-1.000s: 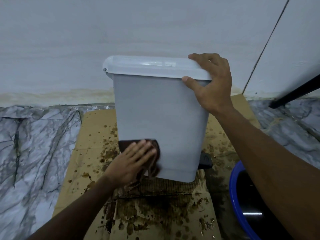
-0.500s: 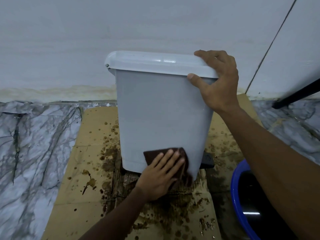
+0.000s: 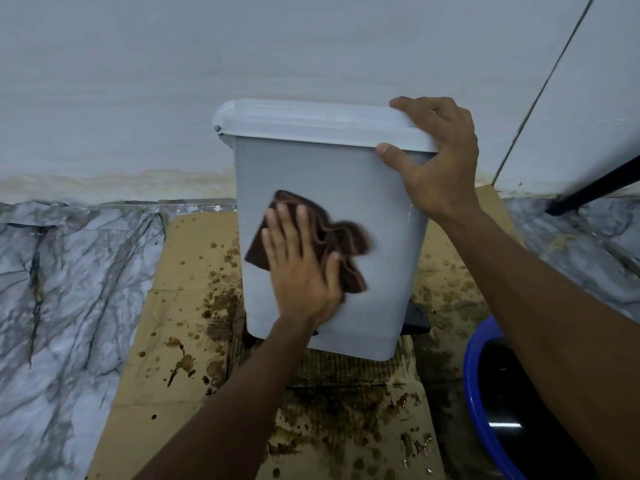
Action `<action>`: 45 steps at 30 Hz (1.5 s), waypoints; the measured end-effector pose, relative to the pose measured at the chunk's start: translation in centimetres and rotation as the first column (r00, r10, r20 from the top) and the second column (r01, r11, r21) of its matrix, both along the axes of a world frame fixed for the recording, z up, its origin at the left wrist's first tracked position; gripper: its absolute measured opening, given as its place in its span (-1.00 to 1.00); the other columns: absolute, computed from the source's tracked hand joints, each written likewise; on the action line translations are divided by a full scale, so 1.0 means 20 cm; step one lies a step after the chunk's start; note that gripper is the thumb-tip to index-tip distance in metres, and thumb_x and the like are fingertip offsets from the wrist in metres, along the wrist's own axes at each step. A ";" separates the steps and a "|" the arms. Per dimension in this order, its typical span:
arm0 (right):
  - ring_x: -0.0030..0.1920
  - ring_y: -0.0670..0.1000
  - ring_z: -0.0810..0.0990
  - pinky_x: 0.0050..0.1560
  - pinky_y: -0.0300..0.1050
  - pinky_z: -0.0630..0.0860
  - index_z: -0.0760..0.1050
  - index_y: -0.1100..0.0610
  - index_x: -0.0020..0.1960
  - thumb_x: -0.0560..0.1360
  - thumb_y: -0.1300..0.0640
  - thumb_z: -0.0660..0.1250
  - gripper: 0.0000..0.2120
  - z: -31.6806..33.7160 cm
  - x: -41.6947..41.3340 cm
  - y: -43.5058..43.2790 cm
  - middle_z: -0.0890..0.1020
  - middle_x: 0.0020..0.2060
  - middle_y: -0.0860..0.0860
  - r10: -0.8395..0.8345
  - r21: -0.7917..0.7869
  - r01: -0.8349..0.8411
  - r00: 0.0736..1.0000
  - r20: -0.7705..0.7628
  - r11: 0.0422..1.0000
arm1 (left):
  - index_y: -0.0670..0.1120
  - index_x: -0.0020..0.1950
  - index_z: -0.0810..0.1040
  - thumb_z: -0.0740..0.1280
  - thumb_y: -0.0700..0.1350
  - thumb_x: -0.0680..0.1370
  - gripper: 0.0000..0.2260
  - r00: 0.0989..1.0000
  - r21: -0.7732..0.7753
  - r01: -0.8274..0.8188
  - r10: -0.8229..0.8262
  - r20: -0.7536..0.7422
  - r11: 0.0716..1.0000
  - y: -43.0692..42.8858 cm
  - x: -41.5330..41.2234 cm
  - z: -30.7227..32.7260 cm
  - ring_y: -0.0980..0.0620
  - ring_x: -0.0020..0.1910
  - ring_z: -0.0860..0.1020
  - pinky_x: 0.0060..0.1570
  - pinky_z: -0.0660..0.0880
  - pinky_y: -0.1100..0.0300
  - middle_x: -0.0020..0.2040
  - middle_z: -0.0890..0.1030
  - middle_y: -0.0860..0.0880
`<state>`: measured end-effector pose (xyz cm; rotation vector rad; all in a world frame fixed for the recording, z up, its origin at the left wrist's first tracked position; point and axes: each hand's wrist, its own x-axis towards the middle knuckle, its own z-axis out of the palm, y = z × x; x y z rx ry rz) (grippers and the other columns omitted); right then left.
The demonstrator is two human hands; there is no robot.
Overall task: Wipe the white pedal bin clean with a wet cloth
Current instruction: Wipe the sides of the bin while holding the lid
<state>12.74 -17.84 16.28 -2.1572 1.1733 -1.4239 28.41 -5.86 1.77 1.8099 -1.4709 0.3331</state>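
Observation:
The white pedal bin (image 3: 388, 271) stands on stained cardboard, lid closed, its black pedal (image 3: 417, 315) sticking out at the lower right. My left hand (image 3: 301, 268) lies flat on the bin's near side, pressing a dark brown cloth (image 3: 346, 237) against it around mid-height. The cloth spreads out to the right of my fingers and looks blurred. My right hand (image 3: 440, 168) grips the lid's right front corner, thumb on the bin wall and fingers over the top.
Flattened cardboard (image 3: 166, 341) with brown splashes covers the marble-patterned floor (image 3: 62, 306). A blue basin (image 3: 485, 410) with dark water sits at the lower right, partly behind my right arm. A white wall (image 3: 242, 64) rises right behind the bin. A black bar (image 3: 595, 188) slants at far right.
My left hand has slid the cloth from the bin's lower edge up to the middle of the side. My right hand keeps its hold on the lid corner.

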 end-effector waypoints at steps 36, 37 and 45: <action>0.26 0.07 0.46 0.22 -0.06 0.46 0.60 0.01 0.30 0.41 -0.06 0.49 -0.53 0.00 0.00 0.00 0.58 0.19 0.00 0.023 -0.010 -0.023 1.000 0.013 1.000 | -0.10 0.70 -0.02 0.09 0.10 0.73 -0.39 0.701 0.209 0.434 -0.474 0.532 0.876 0.08 -0.13 -0.14 -0.18 0.68 -0.06 0.63 -0.16 -0.12 0.70 -0.12 -0.12; 0.26 0.07 0.46 0.21 -0.07 0.46 0.60 0.01 0.30 0.41 -0.07 0.49 -0.53 0.00 0.00 0.00 0.58 0.19 0.00 0.021 -0.012 -0.021 1.000 0.015 1.000 | -0.10 0.70 -0.05 0.08 0.10 0.72 -0.39 0.652 0.251 0.437 -0.497 0.573 0.864 0.12 -0.11 -0.19 -0.16 0.68 -0.09 0.63 -0.19 -0.10 0.70 -0.14 -0.12; 0.26 0.06 0.47 0.22 -0.08 0.46 0.60 0.02 0.29 0.41 -0.08 0.48 -0.52 -0.01 0.00 0.03 0.59 0.19 -0.01 0.020 -0.025 -0.019 0.999 0.032 1.000 | -0.10 0.70 0.02 0.11 0.05 0.71 -0.40 0.223 0.571 0.496 -0.731 0.644 0.654 0.36 0.00 -0.41 -0.09 0.68 -0.11 0.63 -0.24 -0.03 0.70 0.00 -0.07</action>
